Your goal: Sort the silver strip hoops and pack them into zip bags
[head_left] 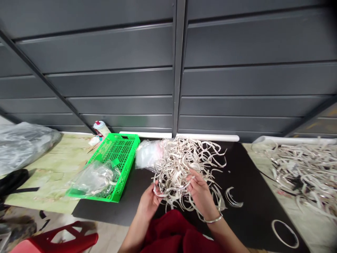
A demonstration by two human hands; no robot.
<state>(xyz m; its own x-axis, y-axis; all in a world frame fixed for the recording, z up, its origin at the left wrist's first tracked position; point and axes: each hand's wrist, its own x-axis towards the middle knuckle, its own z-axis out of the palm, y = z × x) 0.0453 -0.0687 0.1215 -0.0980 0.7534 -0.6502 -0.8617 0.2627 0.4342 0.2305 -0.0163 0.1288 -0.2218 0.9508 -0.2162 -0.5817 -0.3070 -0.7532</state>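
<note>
A tangled pile of thin, curly white strips (176, 165), some with a shiny edge, lies on the black mat in front of me. At its near side, one curved white strip (164, 195) spans my two hands. My left hand (150, 202) is closed on its left end, thumb and fingers pinched. The other end is pinched in my right hand (199, 189), which wears a bangle on its wrist. Fingers partly cover both ends, and the pile behind makes the strip's outline hard to follow.
Left of the pile are clear plastic bags (149, 154) and a green basket (121, 186) holding more bagged strips. Several curved strips (233, 198) and a white ring (285, 233) lie rightward on the black mat (252, 211). Another strip heap (308, 175) is far right. A grey panelled wall (126, 84) stands behind.
</note>
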